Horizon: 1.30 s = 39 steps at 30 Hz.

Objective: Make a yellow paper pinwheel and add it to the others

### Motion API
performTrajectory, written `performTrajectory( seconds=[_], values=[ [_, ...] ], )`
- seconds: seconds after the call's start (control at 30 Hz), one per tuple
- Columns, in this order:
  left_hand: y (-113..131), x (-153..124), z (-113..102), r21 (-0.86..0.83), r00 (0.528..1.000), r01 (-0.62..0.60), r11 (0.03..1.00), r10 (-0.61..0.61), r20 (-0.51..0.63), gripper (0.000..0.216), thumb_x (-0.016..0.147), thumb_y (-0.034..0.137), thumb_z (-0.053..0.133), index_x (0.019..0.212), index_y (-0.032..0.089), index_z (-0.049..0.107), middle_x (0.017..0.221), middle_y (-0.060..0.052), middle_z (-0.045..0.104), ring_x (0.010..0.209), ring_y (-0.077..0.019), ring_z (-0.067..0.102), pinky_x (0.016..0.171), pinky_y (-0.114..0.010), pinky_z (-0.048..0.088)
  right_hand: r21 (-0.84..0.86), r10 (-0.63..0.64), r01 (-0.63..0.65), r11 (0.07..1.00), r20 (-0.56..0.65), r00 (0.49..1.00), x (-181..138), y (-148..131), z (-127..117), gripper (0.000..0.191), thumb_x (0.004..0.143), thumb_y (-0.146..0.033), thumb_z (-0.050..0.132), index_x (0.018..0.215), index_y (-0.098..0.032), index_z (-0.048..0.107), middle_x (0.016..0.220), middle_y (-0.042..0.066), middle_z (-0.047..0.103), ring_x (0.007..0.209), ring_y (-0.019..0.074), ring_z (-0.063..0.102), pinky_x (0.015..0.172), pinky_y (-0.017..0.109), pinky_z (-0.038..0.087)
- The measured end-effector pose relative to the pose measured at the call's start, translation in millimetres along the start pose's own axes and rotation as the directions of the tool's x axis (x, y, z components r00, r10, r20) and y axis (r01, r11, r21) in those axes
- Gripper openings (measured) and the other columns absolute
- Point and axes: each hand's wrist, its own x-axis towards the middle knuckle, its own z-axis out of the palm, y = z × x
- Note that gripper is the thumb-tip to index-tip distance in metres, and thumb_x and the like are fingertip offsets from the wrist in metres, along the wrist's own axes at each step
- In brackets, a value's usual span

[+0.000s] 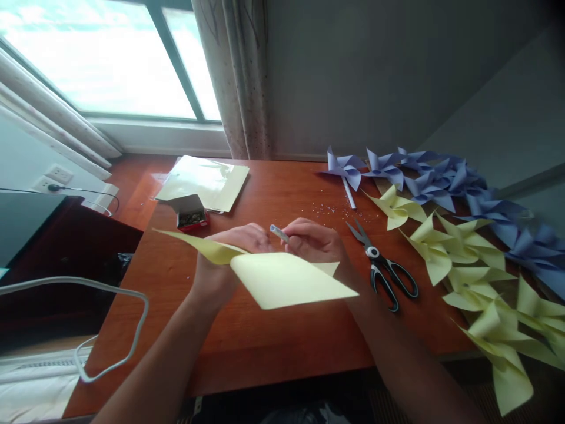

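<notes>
A yellow paper pinwheel [286,280] is held up in front of me above the table, its blades hiding part of both hands. My left hand [242,238] is closed behind its centre, the fingertips partly covered. In my right hand [313,238] a short rolled paper stick [279,233] is pinched, its open end pointing up and left toward the left fingers. I cannot tell whether the stick touches the pinwheel. Right of my right hand lies a pair of scissors [375,253] with black handles, blades slightly apart.
Several yellow pinwheels [435,247] and several blue-violet pinwheels [430,185] fill the table's right side. One violet pinwheel [346,166] has a paper stick. A small open box [192,219] and a stack of yellow paper [207,182] are at back left. Paper scraps [329,207] dot the wooden table [273,188].
</notes>
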Motion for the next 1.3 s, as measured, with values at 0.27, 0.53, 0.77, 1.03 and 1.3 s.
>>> performTrajectory(
  seconds=[0.27, 0.53, 0.77, 1.03, 1.3],
  values=[
    [8.2, -6.2, -1.8, 0.078, 0.974, -0.148, 0.986, 0.132, 0.183, 0.017, 0.088, 0.037, 0.074, 0.081, 0.023, 0.081, 0.067, -0.008, 0.074, 0.061, -0.0226, 0.067, 0.075, -0.042, 0.052, 0.03, -0.024, 0.021, 0.999, 0.117, 0.993, 3.2, 2.4, -10.8, 0.013, 0.093, -0.024, 0.068, 0.1, -0.027, 0.079, 0.087, 0.002, 0.067, 0.07, 0.0114, 0.063, 0.059, 0.025, 0.051],
    [14.8, -2.0, 5.1, 0.098, 0.917, -0.192, 0.976, 0.143, 0.373, 0.014, 0.089, 0.028, 0.074, 0.091, 0.015, 0.079, 0.084, -0.013, 0.075, 0.081, -0.0222, 0.069, 0.078, -0.037, 0.057, 0.011, -0.047, 0.046, 0.999, 0.115, 0.992, 2.0, -1.1, -13.5, 0.015, 0.09, -0.019, 0.071, 0.1, -0.026, 0.079, 0.088, 0.002, 0.068, 0.076, 0.0129, 0.062, 0.067, 0.027, 0.051],
    [15.3, -3.3, 3.3, 0.295, 0.936, -0.307, 0.905, 0.231, 0.264, 0.024, 0.089, 0.037, 0.072, 0.089, 0.015, 0.08, 0.084, -0.013, 0.074, 0.082, -0.0226, 0.067, 0.073, -0.036, 0.054, -0.047, 0.002, 0.002, 0.999, 0.097, 0.995, -0.6, -0.1, -9.8, 0.013, 0.091, -0.021, 0.071, 0.096, -0.028, 0.081, 0.092, 0.002, 0.07, 0.084, 0.0139, 0.062, 0.073, 0.027, 0.048],
    [14.7, -3.8, 2.4, 0.386, 0.937, -0.343, 0.856, 0.281, 0.209, 0.022, 0.088, 0.036, 0.074, 0.09, 0.015, 0.079, 0.086, -0.011, 0.072, 0.081, -0.0204, 0.065, 0.072, -0.033, 0.052, 0.034, -0.041, 0.036, 0.999, 0.154, 0.987, -0.2, 8.8, -14.8, 0.017, 0.09, -0.021, 0.072, 0.102, -0.031, 0.08, 0.095, 0.003, 0.07, 0.085, 0.0148, 0.065, 0.068, 0.026, 0.052],
    [16.0, -3.0, 3.2, 0.412, 0.927, -0.372, 0.832, 0.307, 0.216, 0.023, 0.089, 0.037, 0.072, 0.089, 0.015, 0.078, 0.084, -0.01, 0.072, 0.079, -0.02, 0.065, 0.071, -0.033, 0.052, 0.004, -0.053, 0.053, 0.999, 0.161, 0.986, 2.0, 8.4, -15.1, 0.017, 0.089, -0.024, 0.073, 0.102, -0.032, 0.081, 0.094, 0.004, 0.071, 0.085, 0.0156, 0.066, 0.07, 0.026, 0.054]
  ],
)
